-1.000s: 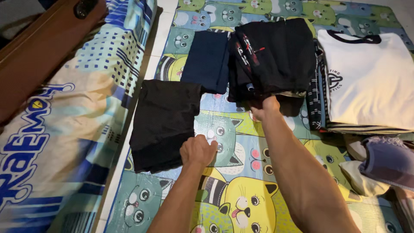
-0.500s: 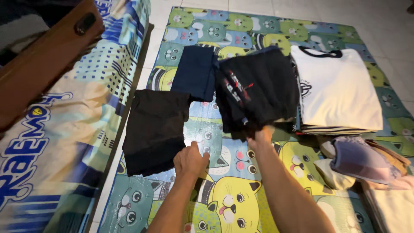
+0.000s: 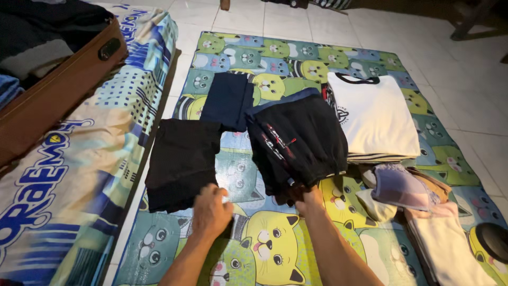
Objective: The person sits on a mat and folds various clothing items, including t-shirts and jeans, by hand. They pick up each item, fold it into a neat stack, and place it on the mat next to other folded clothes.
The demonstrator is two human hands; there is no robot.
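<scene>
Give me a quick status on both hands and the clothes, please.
Left hand touching flat black garment. Right hand gripping stack of dark folded clothes. White shirt pile alongside.

On a cat-patterned play mat [image 3: 275, 249], the right hand [image 3: 308, 199] grips the near edge of a stack of folded black clothes [image 3: 299, 143]. The left hand [image 3: 210, 211] rests at the near corner of a folded black garment [image 3: 181, 161]. A folded navy garment [image 3: 227, 100] lies beyond it, and a white shirt [image 3: 373, 119] lies to the right of the stack. A patterned mattress [image 3: 69, 175] borders the mat's left side.
</scene>
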